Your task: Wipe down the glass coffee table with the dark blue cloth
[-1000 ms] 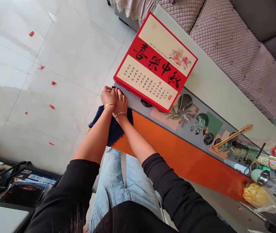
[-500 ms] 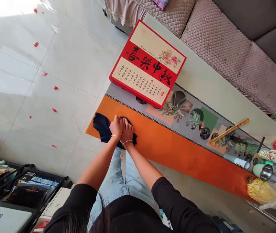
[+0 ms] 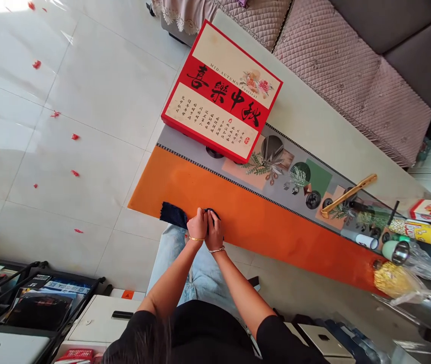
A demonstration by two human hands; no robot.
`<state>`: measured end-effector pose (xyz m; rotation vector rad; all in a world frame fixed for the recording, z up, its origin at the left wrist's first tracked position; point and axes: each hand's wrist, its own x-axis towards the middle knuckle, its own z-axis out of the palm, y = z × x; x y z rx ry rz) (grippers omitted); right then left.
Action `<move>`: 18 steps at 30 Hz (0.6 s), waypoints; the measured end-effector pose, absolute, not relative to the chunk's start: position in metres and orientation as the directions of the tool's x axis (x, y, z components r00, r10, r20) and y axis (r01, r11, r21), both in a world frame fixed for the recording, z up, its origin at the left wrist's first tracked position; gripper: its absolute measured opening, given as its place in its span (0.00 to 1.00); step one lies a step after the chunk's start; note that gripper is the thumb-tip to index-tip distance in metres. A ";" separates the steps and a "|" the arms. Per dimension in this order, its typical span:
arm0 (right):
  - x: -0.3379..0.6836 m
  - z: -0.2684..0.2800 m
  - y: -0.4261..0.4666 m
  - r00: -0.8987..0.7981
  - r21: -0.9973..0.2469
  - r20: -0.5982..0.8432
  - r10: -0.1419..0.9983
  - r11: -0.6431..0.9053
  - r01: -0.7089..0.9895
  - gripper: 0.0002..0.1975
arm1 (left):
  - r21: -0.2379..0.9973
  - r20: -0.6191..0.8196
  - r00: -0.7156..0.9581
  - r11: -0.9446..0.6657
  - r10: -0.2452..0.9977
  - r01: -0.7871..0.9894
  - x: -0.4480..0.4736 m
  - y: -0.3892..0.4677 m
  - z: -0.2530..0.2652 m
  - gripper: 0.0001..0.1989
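Note:
A dark navy cloth [image 3: 173, 214] lies bunched at the near edge of the orange table covering [image 3: 276, 230]. My left hand [image 3: 197, 224] is closed on the cloth's middle, its fingers curled in. Right beside it, touching, my right hand [image 3: 214, 230] grips the same cloth, and a dark fold shows above its fingers. One end of the cloth spreads out flat to the left of my hands. The part under my palms is hidden.
A red and cream gift box [image 3: 223, 91] stands at the table's far left corner. To the right lie a wooden stick [image 3: 349, 195], a white cup [image 3: 367, 241], a green cup [image 3: 396, 252] and a bag of yellow food [image 3: 391, 278]. A sofa [image 3: 332, 65] borders the far side.
Both hands have drawn the cloth toward my body and slightly right, to the table's near edge. The cloth is more gathered, and more orange surface shows. The view has shifted a little.

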<state>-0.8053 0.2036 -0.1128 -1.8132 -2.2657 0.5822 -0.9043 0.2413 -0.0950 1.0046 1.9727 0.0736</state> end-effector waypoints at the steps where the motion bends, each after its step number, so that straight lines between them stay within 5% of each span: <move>1: -0.807 -0.112 0.203 -0.221 -0.412 -0.093 0.971 0.165 0.896 0.24 | 0.424 -0.687 -0.266 0.670 0.676 0.609 -0.904 0.239 -0.096 0.12; 18: -0.893 -0.133 0.322 -0.303 -0.416 -0.060 0.951 0.252 0.874 0.24 | 0.487 -0.497 -0.655 0.807 0.570 0.333 -0.970 0.351 -0.097 0.12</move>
